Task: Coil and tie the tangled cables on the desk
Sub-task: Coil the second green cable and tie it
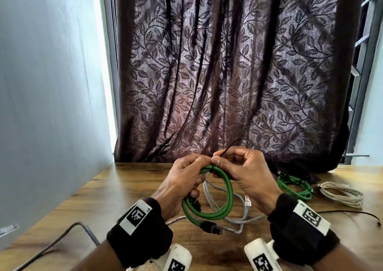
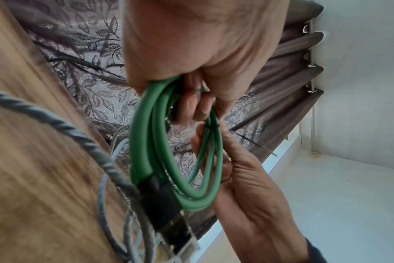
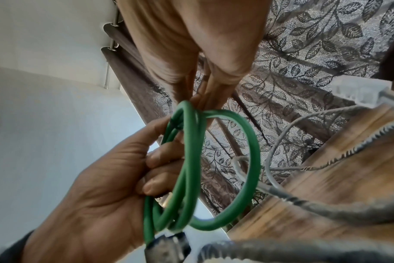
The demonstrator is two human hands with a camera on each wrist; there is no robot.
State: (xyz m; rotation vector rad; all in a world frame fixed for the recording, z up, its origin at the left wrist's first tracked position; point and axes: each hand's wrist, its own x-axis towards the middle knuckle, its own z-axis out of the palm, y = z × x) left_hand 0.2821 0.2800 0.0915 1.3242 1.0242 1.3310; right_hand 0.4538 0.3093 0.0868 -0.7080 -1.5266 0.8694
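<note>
A green cable coil [image 1: 227, 190] is held up above the wooden desk [image 1: 128, 190], its black plug [image 1: 212, 227] hanging at the bottom. My left hand [image 1: 198, 180] grips the coil's left side with curled fingers. At the coil's top my right hand [image 1: 215, 160] pinches a thin dark tie [image 1: 229, 144]. In the left wrist view the tie [image 2: 252, 142] wraps the coil [image 2: 144, 142] and its tail sticks out past the right hand [image 2: 247, 178]. The right wrist view shows the coil [image 3: 251, 160] in the left hand [image 3: 101, 186].
A grey braided cable [image 1: 238, 219] with a clear plug [image 1: 248, 200] lies loose under the coil. To the right lie another green coil [image 1: 294, 185], a beige coil [image 1: 342, 194] and a thin dark wire [image 1: 352, 212]. A grey cable [image 1: 62, 237] crosses the near left. A curtain [image 1: 228, 74] hangs behind.
</note>
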